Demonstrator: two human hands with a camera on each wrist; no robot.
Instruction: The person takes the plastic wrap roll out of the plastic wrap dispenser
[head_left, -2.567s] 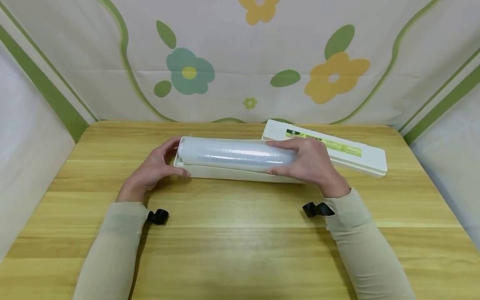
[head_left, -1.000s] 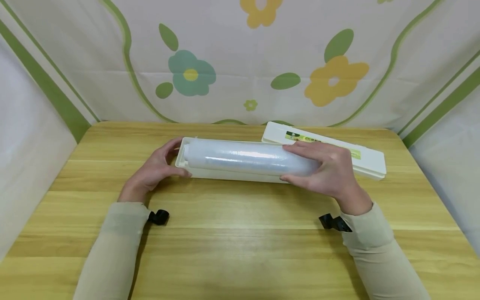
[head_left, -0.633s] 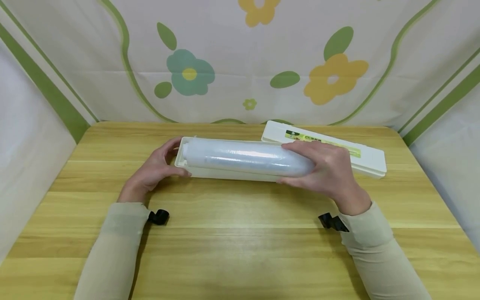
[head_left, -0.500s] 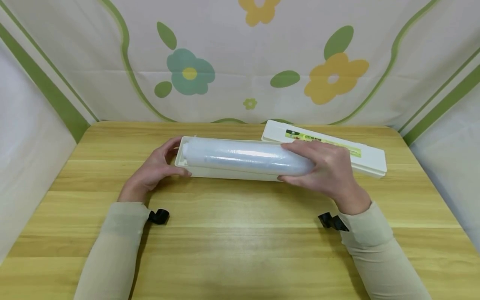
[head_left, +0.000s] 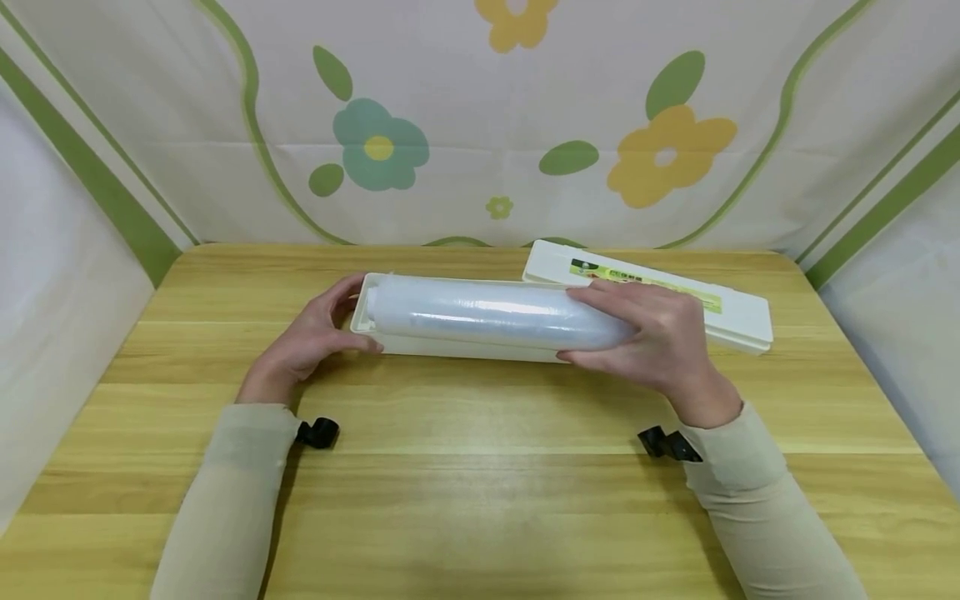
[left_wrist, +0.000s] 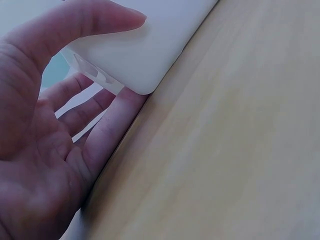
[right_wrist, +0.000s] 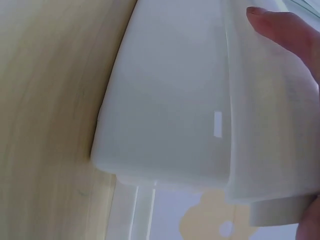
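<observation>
A clear roll of cling film (head_left: 487, 310) lies lengthwise in a long white box (head_left: 465, 347) near the back of the table. My left hand (head_left: 303, 337) grips the box's left end, thumb on the front wall and fingers around the end. With my right hand (head_left: 656, 346) I hold the roll near its right end, thumb in front and fingers behind. That end stands above the box rim, so the roll tilts. In the right wrist view the white core end (right_wrist: 280, 211) sticks out past the film. My right hand hides the box's right end in the head view.
A white lid (head_left: 742, 321) with a green and yellow label lies slantwise behind the box, to the right, partly hidden by my right hand. A flower-patterned cloth (head_left: 480, 108) hangs behind the wooden table (head_left: 480, 500). White side walls flank the table.
Since the oldest frame, my right hand has moved right, and the roll has shifted right with its right end raised. Over the last second the pose has barely changed. My left hand has stayed put.
</observation>
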